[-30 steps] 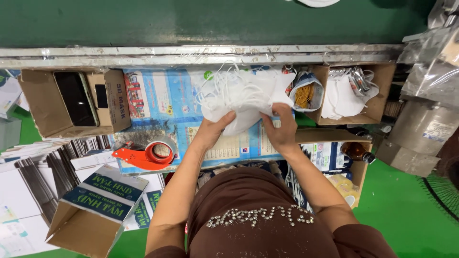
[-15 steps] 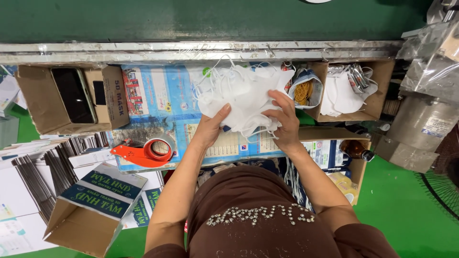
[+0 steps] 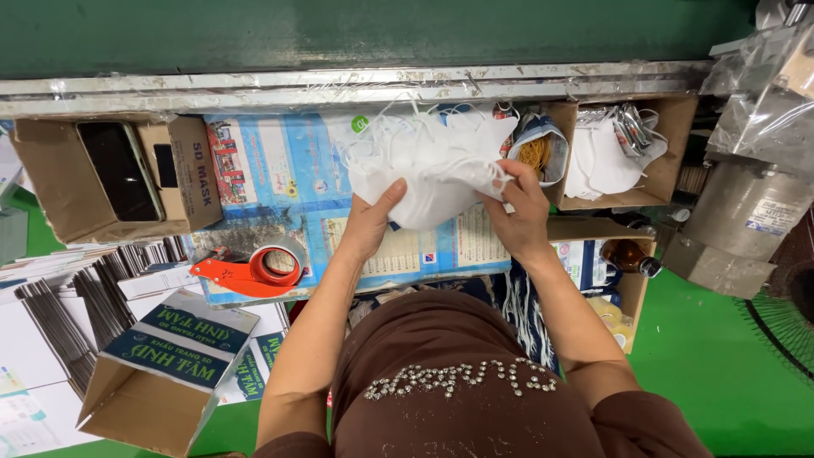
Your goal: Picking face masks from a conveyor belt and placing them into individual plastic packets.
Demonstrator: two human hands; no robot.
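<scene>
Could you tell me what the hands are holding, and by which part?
Both hold the stack of white masks: left hand at its lower left edge, right hand at its right edge.

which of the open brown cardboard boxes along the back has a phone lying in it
The brown box at far left: a dark phone lies inside. The box at right holds white masks instead.

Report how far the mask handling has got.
Done: nothing packed shows. In hand: left hand and right hand grip a stack of white masks over the blue work surface. Left: open carton looks unfilled; tape dispenser lies untouched.
</scene>
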